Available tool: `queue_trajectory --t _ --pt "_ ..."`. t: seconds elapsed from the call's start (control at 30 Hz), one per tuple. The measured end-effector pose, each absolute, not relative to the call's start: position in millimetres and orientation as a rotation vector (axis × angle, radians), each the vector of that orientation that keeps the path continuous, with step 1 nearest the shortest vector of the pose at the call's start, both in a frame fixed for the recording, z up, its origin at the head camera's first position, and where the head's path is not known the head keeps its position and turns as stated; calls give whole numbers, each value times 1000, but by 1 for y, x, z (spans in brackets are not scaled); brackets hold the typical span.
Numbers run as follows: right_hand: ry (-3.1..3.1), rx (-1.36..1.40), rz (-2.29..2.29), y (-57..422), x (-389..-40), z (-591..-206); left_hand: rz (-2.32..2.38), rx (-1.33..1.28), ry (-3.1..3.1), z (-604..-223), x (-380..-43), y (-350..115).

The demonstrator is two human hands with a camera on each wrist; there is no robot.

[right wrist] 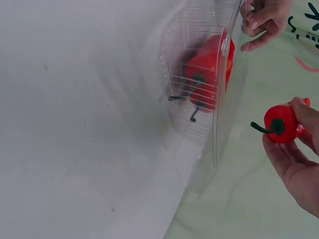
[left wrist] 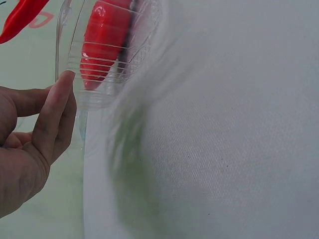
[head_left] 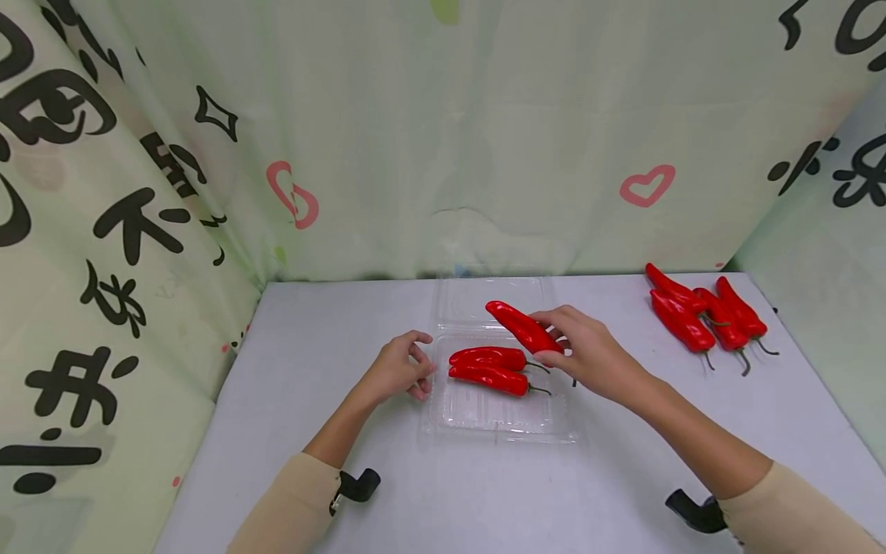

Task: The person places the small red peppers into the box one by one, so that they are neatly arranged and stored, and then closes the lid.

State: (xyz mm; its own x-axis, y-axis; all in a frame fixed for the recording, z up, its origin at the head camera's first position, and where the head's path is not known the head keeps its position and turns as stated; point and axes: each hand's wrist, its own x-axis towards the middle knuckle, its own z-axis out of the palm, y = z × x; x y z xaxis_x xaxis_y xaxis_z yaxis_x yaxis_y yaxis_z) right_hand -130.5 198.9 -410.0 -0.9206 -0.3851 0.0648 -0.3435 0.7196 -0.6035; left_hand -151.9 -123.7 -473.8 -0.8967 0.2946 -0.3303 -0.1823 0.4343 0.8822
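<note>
My right hand [head_left: 588, 350] holds a red chili pepper [head_left: 515, 323] by its stem end, raised above a clear plastic clamshell box [head_left: 498, 415]. In the right wrist view, the green stem of this held pepper [right wrist: 280, 124] points out from between thumb and fingers. Two more red peppers [head_left: 487, 377] lie side by side in the box, their stems towards the right. At the box's left edge is my left hand [head_left: 398, 365], fingers loosely bent with nothing between them. The left wrist view shows a fingertip [left wrist: 67, 77] close beside the box wall; contact cannot be made out.
Several red peppers [head_left: 716, 312] lie in a group at the table's back right. The box's clear lid [head_left: 460, 300] stands open towards the back. Printed curtains [head_left: 457, 154] hang behind and at both sides of the white table [head_left: 304, 346].
</note>
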Motion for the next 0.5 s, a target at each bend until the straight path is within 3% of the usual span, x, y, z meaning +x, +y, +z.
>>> queue_trajectory --t 0.5 --pt "2771 -657 -1042 181 -126 -426 1451 99 2262 -473 -152 -123"
